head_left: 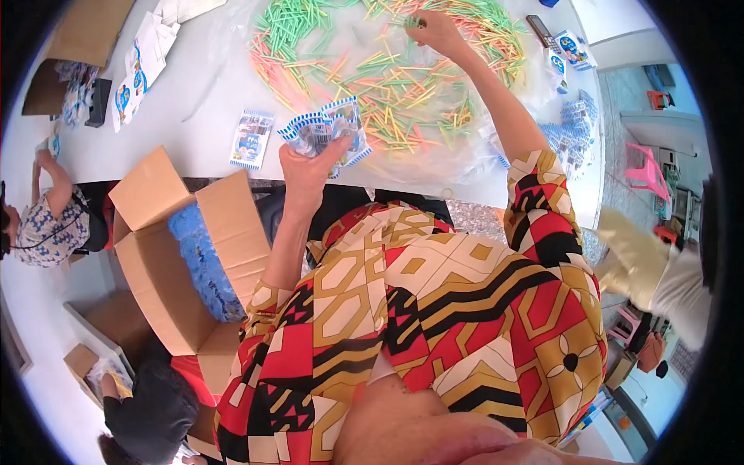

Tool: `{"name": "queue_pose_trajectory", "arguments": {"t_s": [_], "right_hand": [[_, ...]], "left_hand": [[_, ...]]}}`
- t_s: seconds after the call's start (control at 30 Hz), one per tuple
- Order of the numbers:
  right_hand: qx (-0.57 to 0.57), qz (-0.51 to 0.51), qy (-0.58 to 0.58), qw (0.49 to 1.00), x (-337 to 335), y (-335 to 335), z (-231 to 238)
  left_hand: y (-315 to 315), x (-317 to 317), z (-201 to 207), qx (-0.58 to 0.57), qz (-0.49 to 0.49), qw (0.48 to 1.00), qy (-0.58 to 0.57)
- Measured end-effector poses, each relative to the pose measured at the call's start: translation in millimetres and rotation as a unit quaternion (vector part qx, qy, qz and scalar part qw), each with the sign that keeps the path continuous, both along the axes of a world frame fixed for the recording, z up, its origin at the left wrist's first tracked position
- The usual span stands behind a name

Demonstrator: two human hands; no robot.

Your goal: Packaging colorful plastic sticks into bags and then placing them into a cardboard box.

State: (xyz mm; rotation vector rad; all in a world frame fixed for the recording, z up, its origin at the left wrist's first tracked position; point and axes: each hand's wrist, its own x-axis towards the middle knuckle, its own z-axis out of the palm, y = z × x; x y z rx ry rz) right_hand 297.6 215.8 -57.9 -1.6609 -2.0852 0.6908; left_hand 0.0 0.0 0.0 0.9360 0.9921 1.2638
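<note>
Many thin sticks [391, 120], green, yellow, pink

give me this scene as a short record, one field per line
left hand: gripping blue-and-white striped packaging
right hand: at the thin green, yellow and pink sticks, grip unclear
surface: white table
left of left hand: flat blue-and-white packet
table's right side: heap of striped packets
lower left: open cardboard box, blue contents

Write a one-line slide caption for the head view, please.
Left hand holding blue-striped packaging, right hand at the scattered pastel sticks.
</note>
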Motion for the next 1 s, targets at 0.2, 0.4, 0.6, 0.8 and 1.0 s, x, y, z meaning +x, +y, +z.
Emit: {"name": "queue_pose_trajectory", "arguments": {"t_s": [0.2,0.4,0.6,0.8,1.0], "right_hand": [[0.026,0.004,0.15,0.988,-3,-53,5],[0.188,-0.03,0.136,0.972,-28,-78,27],[0.266,0.083,0.04,0.959,-23,-76,6],[0.115,-0.036,0.185,0.975,-28,-99,76],[0.098,0.014,0.399,0.911,-62,-153,152]], "left_hand": [[-1,10,7,-0.004,-0.019,1.0,0.008],[5,5,12,-0.001,-0.012,0.999,0.047],[17,16,12,0.032,-0.029,0.998,0.048],[25,20,12,0.062,-0.047,0.996,0.044],[30,33,8,0.068,-0.052,0.995,0.051]]}}
